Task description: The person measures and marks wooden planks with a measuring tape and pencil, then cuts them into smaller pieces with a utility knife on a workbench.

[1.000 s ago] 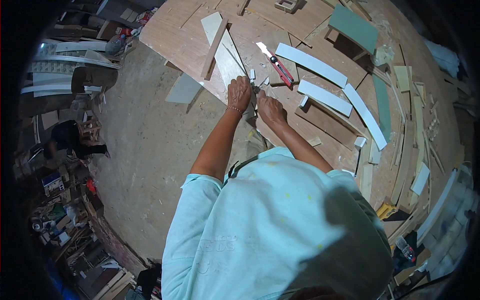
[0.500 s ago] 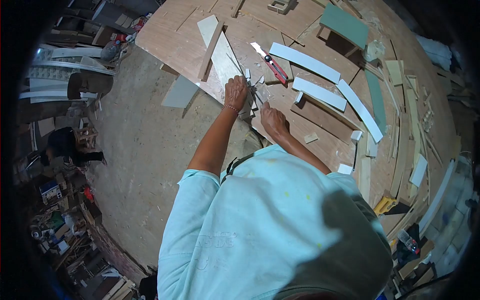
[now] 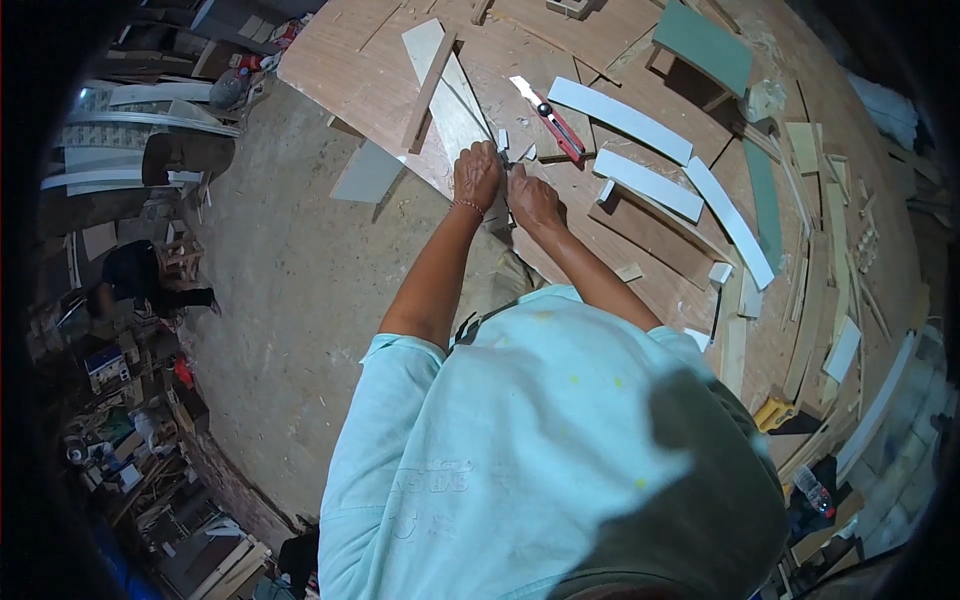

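My left hand (image 3: 477,178) is closed and pressed down on the lower end of a long pale board (image 3: 447,95) at the table edge. What its fingers grip is hidden. Close beside it, my right hand (image 3: 536,203) is closed round a thin dark tool, mostly covered by the fingers. Small white offcuts (image 3: 503,139) lie just beyond the hands. A red utility knife (image 3: 553,122), blade extended, rests on a small wooden block to the right. A brown wooden strip (image 3: 430,95) lies across the pale board.
Curved white strips (image 3: 622,120) lie on the wooden table (image 3: 345,60), by a brown plank (image 3: 655,232). A green-topped wooden piece (image 3: 703,48) stands farther back. Wood strips and a yellow tool (image 3: 774,413) are at the right. Another person (image 3: 140,278) is low at the far left.
My right hand has moved up and left, closer to my left hand, with the thin tool. My left hand stays on the board. The whole view has shifted slightly.
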`<state>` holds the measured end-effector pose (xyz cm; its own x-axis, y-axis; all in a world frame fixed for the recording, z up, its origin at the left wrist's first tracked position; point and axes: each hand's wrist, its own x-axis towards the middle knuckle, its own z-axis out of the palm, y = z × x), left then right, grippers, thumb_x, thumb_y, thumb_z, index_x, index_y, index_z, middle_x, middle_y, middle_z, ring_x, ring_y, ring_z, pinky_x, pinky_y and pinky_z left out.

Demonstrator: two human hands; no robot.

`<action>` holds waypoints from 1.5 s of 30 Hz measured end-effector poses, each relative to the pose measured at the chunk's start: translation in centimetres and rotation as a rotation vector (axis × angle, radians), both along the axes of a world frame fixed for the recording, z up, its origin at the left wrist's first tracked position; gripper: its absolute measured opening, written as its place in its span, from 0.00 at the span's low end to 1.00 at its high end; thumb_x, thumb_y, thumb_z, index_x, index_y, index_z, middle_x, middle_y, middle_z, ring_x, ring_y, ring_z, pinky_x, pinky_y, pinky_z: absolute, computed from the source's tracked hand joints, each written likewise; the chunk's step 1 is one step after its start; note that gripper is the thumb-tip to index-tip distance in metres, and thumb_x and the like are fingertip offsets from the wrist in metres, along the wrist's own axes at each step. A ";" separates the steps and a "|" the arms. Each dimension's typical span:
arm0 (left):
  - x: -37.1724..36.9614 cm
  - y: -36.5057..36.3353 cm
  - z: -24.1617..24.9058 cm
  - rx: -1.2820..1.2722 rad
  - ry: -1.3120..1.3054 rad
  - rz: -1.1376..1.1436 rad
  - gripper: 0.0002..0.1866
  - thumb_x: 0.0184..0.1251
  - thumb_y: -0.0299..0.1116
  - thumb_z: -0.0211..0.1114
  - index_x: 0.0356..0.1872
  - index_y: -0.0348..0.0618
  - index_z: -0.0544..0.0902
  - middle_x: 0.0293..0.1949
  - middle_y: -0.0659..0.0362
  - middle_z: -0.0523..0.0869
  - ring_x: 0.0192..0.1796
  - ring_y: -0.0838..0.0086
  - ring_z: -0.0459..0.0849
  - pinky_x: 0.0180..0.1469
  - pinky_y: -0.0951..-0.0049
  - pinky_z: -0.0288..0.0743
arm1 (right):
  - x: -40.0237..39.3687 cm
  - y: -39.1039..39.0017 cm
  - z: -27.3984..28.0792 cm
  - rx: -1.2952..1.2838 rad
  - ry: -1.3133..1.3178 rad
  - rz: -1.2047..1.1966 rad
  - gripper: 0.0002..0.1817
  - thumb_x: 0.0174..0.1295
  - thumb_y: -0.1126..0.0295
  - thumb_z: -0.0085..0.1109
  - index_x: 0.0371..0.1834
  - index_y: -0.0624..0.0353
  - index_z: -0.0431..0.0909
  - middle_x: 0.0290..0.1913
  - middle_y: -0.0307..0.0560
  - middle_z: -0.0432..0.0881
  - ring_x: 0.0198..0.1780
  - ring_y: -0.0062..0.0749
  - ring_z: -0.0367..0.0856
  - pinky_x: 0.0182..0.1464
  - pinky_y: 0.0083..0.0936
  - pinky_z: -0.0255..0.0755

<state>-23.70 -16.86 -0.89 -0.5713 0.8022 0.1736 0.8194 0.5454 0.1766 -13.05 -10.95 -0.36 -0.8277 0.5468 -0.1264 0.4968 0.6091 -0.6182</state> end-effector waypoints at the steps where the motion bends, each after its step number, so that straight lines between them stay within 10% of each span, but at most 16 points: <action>1: -0.2 0.0 0.1 0.001 0.002 -0.003 0.05 0.55 0.28 0.47 0.27 0.38 0.69 0.27 0.47 0.74 0.30 0.58 0.74 0.30 0.63 0.69 | 0.7 -0.2 0.2 0.007 -0.047 0.000 0.15 0.61 0.64 0.31 0.33 0.64 0.65 0.24 0.62 0.76 0.29 0.54 0.77 0.30 0.44 0.70; 45: 0.3 -0.4 0.1 0.048 0.024 -0.044 0.03 0.51 0.27 0.49 0.27 0.40 0.68 0.28 0.51 0.73 0.33 0.60 0.72 0.34 0.63 0.65 | 0.7 0.2 2.2 0.003 -0.076 0.017 0.12 0.58 0.68 0.34 0.31 0.66 0.66 0.25 0.64 0.76 0.30 0.54 0.77 0.30 0.43 0.71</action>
